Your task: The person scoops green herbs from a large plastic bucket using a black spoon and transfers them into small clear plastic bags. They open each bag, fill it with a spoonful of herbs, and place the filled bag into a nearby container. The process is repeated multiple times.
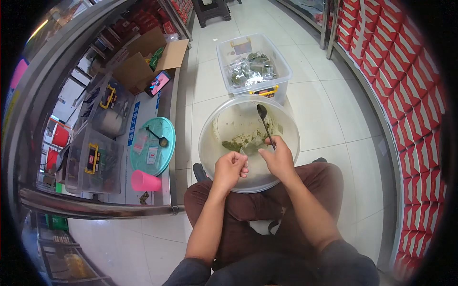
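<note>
My right hand (279,159) holds a dark long-handled spoon (264,121), its bowl pointing up and away from me. Between my hands is a small clear plastic bag (252,147), hard to make out against what lies behind it. The fingers of my left hand (232,168) pinch at the bag's near left edge. Both hands are over a large round translucent plastic tub (204,153) standing in front of my crossed legs. Crumbled green dried leaf material (232,144) lies in the tub, with bits clinging to its far wall.
Beyond the tub, a clear storage box (223,68) contains many filled clear packets (252,68). On the low shelf at left are a turquoise tray (168,157) with another dark spoon (157,137), a pink cup (146,181), a phone (159,84) and lidded bins (94,164). Red cartons (404,107) line the right.
</note>
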`<state>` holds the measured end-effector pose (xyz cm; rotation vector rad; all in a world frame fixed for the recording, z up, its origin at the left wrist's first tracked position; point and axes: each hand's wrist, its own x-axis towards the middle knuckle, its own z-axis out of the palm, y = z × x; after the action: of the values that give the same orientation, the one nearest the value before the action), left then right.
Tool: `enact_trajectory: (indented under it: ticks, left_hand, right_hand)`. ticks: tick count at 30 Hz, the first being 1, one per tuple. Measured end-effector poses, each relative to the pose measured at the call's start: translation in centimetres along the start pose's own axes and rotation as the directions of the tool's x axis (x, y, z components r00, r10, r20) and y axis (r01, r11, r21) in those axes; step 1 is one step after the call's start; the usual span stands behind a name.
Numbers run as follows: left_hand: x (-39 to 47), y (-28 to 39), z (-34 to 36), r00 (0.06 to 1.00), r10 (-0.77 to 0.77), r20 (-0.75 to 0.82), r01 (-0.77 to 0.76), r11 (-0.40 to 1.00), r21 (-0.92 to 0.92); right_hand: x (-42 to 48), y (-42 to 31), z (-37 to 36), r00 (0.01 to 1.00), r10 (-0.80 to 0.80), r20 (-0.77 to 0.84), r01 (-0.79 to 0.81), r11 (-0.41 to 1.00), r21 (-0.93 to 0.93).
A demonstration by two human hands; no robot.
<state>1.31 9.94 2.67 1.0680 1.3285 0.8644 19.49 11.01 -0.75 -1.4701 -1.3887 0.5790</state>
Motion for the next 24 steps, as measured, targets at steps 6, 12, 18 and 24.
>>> enact_trajectory:
  ticks: [6, 12, 18, 24]
  left_hand:
    - [1.5, 0.7, 0.6, 0.999, 0.049, 0.007, -0.049, 0.982, 0.182]
    - [2.0, -0.8, 0.6, 0.99, 0.053, 0.127, -0.054, 0.999, 0.001]
    - [2.1, -1.4, 0.6, 0.985, 0.099, 0.141, -0.102, 0.995, 0.014]
    - [2.6, -2.4, 0.9, 0.981, 0.186, 0.058, -0.19, 0.98, 0.06]
  right_hand:
    - [-0.2, -0.4, -1.1, 0.906, 0.111, 0.409, -0.241, 0.93, 0.279]
    - [-0.3, -0.5, -0.8, 0.86, 0.092, 0.503, -0.254, 0.931, 0.263]
    - [0.1, -1.3, -1.3, 0.821, 0.186, 0.539, -0.273, 0.958, 0.085]
    - [-0.1, -1.8, -1.2, 0.874, 0.042, 0.484, -0.139, 0.977, 0.165]
